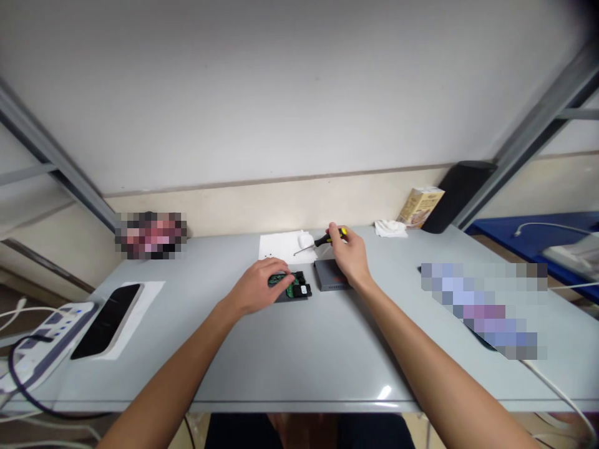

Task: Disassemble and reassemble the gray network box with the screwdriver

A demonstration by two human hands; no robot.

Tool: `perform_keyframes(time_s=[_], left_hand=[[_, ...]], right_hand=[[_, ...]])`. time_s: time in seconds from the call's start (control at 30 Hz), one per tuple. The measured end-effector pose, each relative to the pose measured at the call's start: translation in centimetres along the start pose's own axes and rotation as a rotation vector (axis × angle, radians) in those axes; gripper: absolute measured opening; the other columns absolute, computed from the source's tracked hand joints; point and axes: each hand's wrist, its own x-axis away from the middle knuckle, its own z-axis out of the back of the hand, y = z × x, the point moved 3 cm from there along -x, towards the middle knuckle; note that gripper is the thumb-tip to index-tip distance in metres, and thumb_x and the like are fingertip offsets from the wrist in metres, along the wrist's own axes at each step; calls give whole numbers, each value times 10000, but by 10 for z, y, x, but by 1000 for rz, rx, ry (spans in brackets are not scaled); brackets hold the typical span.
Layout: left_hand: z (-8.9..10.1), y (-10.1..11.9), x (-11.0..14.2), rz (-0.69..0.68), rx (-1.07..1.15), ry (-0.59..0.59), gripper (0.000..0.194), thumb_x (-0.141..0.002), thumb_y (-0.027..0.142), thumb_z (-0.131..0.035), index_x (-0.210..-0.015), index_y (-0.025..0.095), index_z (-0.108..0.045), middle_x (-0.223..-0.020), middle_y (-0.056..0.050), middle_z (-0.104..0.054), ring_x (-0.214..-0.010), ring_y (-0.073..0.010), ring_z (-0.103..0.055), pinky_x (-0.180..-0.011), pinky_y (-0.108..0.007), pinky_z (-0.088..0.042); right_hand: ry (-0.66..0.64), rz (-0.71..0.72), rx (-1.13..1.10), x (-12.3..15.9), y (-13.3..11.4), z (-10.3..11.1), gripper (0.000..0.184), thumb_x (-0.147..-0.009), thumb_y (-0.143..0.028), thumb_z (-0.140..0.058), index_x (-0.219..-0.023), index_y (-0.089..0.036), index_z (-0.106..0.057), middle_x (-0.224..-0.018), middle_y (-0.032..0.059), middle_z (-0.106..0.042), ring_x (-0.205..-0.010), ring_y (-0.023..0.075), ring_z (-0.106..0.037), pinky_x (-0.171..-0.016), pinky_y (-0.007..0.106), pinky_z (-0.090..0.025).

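Note:
My right hand (347,252) grips a screwdriver (322,240) with a black and yellow handle. Its thin shaft points left and down, and the tip is over a white sheet of paper (274,244). Below that hand lies a flat grey metal case (329,276), partly covered by it. My left hand (262,284) is closed over a green circuit board (294,288) with black connectors, thumb on the near side and fingers on the far side. A dark grey plate (292,300) shows under the board. A few small dark specks, perhaps screws, lie on the paper.
A small white object (306,241) sits on the paper. Behind to the right are a crumpled tissue (391,229), a yellow carton (421,207) and a black cylinder (461,196). On the left lie a phone (107,321) and a power strip (51,340) with cables. Two things are blurred out.

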Motion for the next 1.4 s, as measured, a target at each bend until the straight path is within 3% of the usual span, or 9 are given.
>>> perform_keyframes(time_s=[0.1,0.23,0.33,0.47,0.67,0.83,1.07,1.27,1.4], left_hand=[[6,-5,-2,63,-36,89,300,-1075,361,-466,-1009,219,-722,-1070,-66,-756,-1012,-219,-692,-962,-397,-535],[9,-15,-3,135,-113,178,206,-1021,333,-555,-1086,221,-715,-1046,-63,-741,-1001,-234,-687,-939,-402,-541],[8,-20,-3,179,-145,156,204,-973,318,-630,-1131,224,-717,-1085,-64,-743,-1049,-252,-686,-949,-416,-541],[8,-20,-3,184,-156,110,155,-952,334,-673,-1053,240,-745,-1116,-45,-764,-1060,-252,-694,-966,-418,-526],[8,-21,-4,127,-149,83,183,-995,335,-622,-892,235,-735,-1015,-33,-793,-986,-236,-698,-953,-420,-489],[12,-22,-4,71,-184,60,265,-1049,390,-554,-935,231,-733,-1015,-43,-794,-969,-237,-681,-918,-412,-465],[14,-16,-4,-23,-305,-8,360,-1099,337,-438,-962,220,-749,-994,-57,-787,-966,-241,-640,-885,-400,-434],[19,-17,-4,75,-264,67,330,-1096,369,-437,-1103,225,-734,-1116,-64,-770,-1053,-248,-657,-938,-400,-452],[22,-20,-4,147,-261,68,444,-1105,364,-356,-905,205,-719,-951,-66,-744,-924,-238,-665,-875,-382,-478]], right_hand=[[-5,-14,0,1,-1,-1,593,-900,-740,-554,-880,-178,-741,-847,60,-734,-793,201,-610,-807,321,-440],[-16,-22,-76,2,-4,-2,593,-878,-756,-575,-863,-185,-736,-807,47,-707,-724,182,-573,-711,303,-430],[-78,-33,-151,5,-9,-8,572,-871,-753,-592,-835,-196,-716,-723,15,-642,-645,156,-511,-625,284,-394],[-144,-43,-208,12,-15,-14,559,-867,-750,-603,-836,-202,-706,-657,-17,-560,-585,135,-464,-568,270,-352],[-169,-47,-210,16,-18,-16,560,-879,-751,-582,-834,-205,-702,-624,-29,-520,-557,130,-448,-549,269,-345],[-168,-30,-190,16,-20,-16,558,-872,-750,-587,-829,-205,-697,-623,-25,-536,-548,135,-456,-544,276,-355],[-226,79,-154,23,-30,-15,479,-914,-685,-587,-875,-218,-687,-666,-26,-525,-574,132,-424,-565,269,-359],[-289,140,-129,31,-34,-19,468,-917,-671,-596,-878,-213,-687,-682,-20,-551,-576,130,-417,-572,273,-334],[-301,116,-93,32,-30,-21,512,-899,-712,-588,-877,-211,-692,-631,-30,-535,-536,130,-400,-556,276,-314]])
